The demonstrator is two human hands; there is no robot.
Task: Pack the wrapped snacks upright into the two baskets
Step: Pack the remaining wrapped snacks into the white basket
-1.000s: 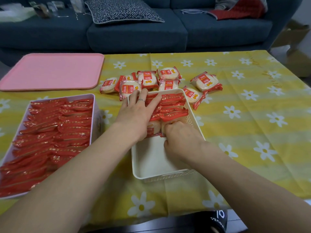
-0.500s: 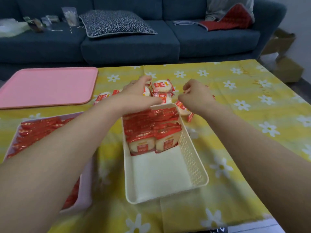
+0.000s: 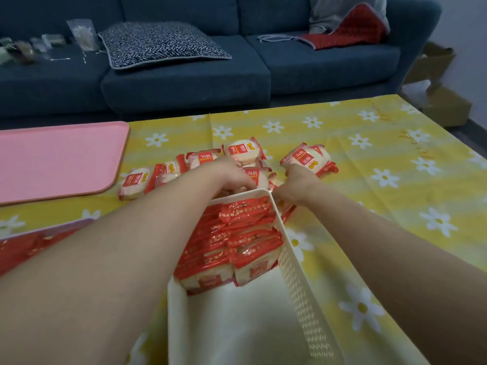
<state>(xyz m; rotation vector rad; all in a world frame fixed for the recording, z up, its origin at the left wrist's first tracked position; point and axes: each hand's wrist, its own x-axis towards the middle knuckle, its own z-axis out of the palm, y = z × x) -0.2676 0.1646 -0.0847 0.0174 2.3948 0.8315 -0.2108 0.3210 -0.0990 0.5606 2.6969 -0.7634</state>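
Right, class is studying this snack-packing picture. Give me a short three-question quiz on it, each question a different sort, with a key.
1. True or false: the white basket is packed full from end to end.
2. Multiple choice: the loose snacks lie (A) on the pink tray, (B) on the tablecloth beyond the white basket, (C) on the sofa.
3. Fill in: the left hand and right hand both reach ___ the basket's far end.

Key
1. False: the upright snacks fill only its far part; the near part is bare.
2. B
3. Beyond, toward the loose snacks.
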